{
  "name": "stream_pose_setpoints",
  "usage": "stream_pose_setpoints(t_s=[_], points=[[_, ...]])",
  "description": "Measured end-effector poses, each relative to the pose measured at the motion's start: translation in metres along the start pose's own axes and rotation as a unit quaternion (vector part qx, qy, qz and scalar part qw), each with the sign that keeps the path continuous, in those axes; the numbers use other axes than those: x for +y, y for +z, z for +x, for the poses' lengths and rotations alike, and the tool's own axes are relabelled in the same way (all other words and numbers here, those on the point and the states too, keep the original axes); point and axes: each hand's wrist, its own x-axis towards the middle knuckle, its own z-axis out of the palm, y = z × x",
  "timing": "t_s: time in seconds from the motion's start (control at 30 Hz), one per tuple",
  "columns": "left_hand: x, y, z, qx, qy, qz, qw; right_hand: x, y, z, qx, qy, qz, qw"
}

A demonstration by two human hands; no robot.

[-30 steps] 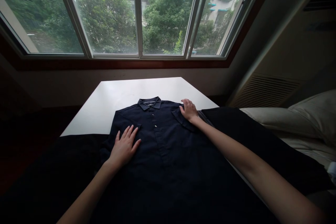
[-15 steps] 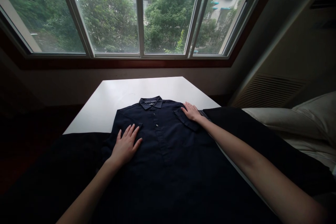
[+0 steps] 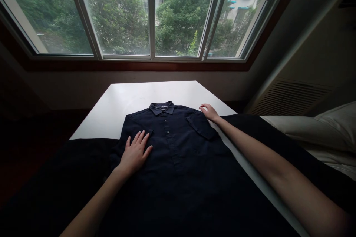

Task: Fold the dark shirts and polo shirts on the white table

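A dark navy button-up shirt (image 3: 178, 155) lies front up on a white table (image 3: 91, 118), its collar (image 3: 162, 108) at the far end. Both short sleeves are folded inward over the chest. My left hand (image 3: 135, 153) rests flat on the shirt's left side, by the folded sleeve, fingers spread. At the far right shoulder, my right hand (image 3: 210, 112) has its fingers bent together at the shirt's edge, seemingly pinching the cloth. The shirt's lower part fades into shadow.
Dark cloth (image 3: 91, 155) covers the table's left side, and more dark cloth (image 3: 250, 126) lies on the right. Beyond it are pale cushions (image 3: 300, 127). A sliding window (image 3: 151, 26) fills the wall behind the table.
My right hand has gone from lying on the folded right sleeve to the shirt's shoulder edge, its fingers now bent. My left hand stays in place on the shirt.
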Motion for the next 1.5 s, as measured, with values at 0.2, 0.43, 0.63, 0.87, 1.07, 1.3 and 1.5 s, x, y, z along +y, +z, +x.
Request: stream_pose_setpoints(t_s=[0.2,0.43,0.63,0.87,1.07,1.3,1.5], points=[[-0.002,0.001,-0.001,0.014,-0.003,-0.022,1.000,-0.005,-0.031,-0.081,0.048,0.034,0.056,0.997],[0.008,-0.003,0.019,0.096,0.045,-0.125,0.986,-0.007,-0.058,-0.185,-0.012,-0.013,-0.041,0.999],[0.076,-0.035,0.080,0.063,0.145,-0.142,0.977,-0.010,-0.039,-0.177,0.008,0.042,-0.111,0.993],[0.178,-0.038,0.201,-0.042,0.115,-0.096,0.988,-0.013,-0.030,-0.178,0.075,0.055,-0.109,0.990],[0.234,0.023,0.276,-0.104,0.022,-0.125,0.987,-0.013,-0.031,-0.179,0.090,0.055,-0.060,0.993],[0.248,0.061,0.303,-0.091,-0.034,-0.165,0.982,-0.011,-0.031,-0.179,0.097,0.055,-0.001,0.994],[0.252,0.066,0.303,-0.036,-0.086,-0.157,0.983,-0.012,-0.032,-0.179,0.087,0.078,0.033,0.993]])
